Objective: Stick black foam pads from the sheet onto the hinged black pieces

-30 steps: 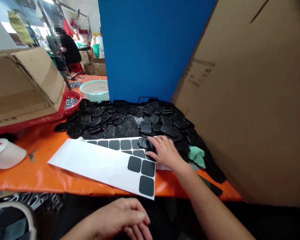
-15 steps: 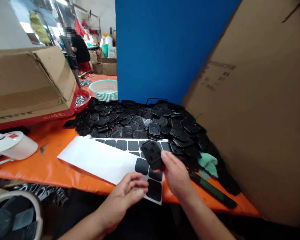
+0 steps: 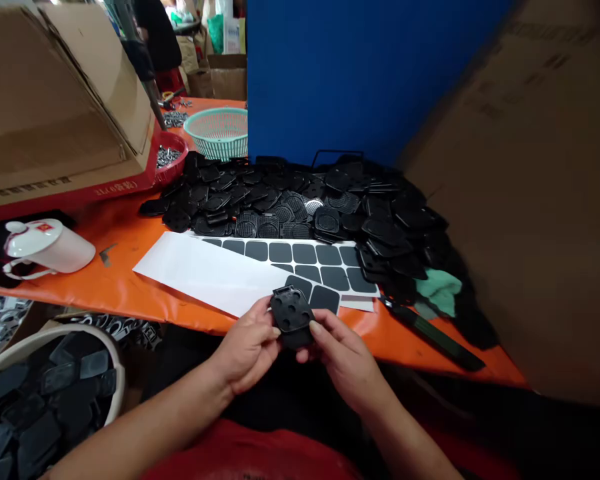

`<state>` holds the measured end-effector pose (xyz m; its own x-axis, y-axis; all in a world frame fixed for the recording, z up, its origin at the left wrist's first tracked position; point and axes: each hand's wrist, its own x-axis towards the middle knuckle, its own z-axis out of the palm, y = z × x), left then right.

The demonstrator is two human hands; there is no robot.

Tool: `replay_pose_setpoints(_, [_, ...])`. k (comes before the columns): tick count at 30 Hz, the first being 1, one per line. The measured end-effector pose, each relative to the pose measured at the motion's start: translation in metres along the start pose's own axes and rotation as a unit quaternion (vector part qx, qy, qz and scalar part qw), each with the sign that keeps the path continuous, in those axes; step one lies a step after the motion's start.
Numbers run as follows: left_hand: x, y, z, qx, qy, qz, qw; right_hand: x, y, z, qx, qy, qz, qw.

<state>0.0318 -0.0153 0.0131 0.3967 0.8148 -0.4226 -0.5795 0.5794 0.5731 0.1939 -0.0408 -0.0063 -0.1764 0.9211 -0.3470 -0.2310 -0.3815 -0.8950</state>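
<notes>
The left hand (image 3: 250, 345) has reached the flat black plastic piece (image 3: 292, 311). Now its fingers (image 3: 265, 335) and the right hand's (image 3: 349, 357) pinch it, near white paper (image 3: 200, 270) with dark squares (image 3: 281, 253) on the orange tabletop (image 3: 123, 230).

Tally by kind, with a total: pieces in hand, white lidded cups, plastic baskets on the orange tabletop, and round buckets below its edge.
Held black piece: 1
White lidded cup: 1
Baskets: 2 (mint green basket, red basket)
Pale round bucket: 1
Total: 5
</notes>
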Motion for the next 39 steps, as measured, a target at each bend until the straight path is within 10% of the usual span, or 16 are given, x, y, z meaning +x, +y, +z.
replay_pose_setpoints(5, [-0.009, 0.01, -0.014, 0.238, -0.048, 0.063, 0.968, -0.002, 0.005, -0.001, 0.037, -0.038, 0.039, 0.998])
replay_pose_setpoints(9, [-0.021, 0.027, -0.015, 0.598, -0.167, 0.207, 0.756, -0.008, -0.001, -0.006, -0.033, -0.025, 0.036, 0.998])
replay_pose_setpoints(12, [-0.025, 0.022, -0.01, 0.674, -0.164, 0.195, 0.693, -0.016, -0.009, -0.006, -0.121, 0.001, 0.0, 0.993])
replay_pose_setpoints(22, [-0.021, -0.024, -0.023, 0.614, -0.191, 0.214, 0.736, -0.038, 0.005, -0.004, 0.006, 0.071, 0.0, 0.997])
replay_pose_setpoints(27, [-0.012, -0.023, -0.012, 0.405, -0.065, 0.128, 0.903, -0.055, 0.036, 0.001, 0.025, 0.056, 0.034, 0.998])
replay_pose_setpoints(30, [-0.005, -0.022, 0.0, 0.284, -0.048, -0.001, 0.958, -0.061, 0.037, -0.024, -0.149, 0.057, -0.009, 0.987])
replay_pose_setpoints(33, [-0.003, -0.025, 0.008, 0.212, -0.05, -0.073, 0.973, -0.055, 0.017, -0.078, -0.479, 0.229, -0.22, 0.818])
replay_pose_setpoints(36, [-0.003, -0.03, 0.01, 0.163, -0.049, -0.126, 0.977, -0.036, 0.003, -0.136, -0.678, 0.329, -0.228, 0.617])
replay_pose_setpoints(39, [-0.003, -0.031, 0.01, 0.142, -0.059, -0.139, 0.978, -0.021, 0.007, -0.169, -0.76, 0.307, -0.202, 0.535])
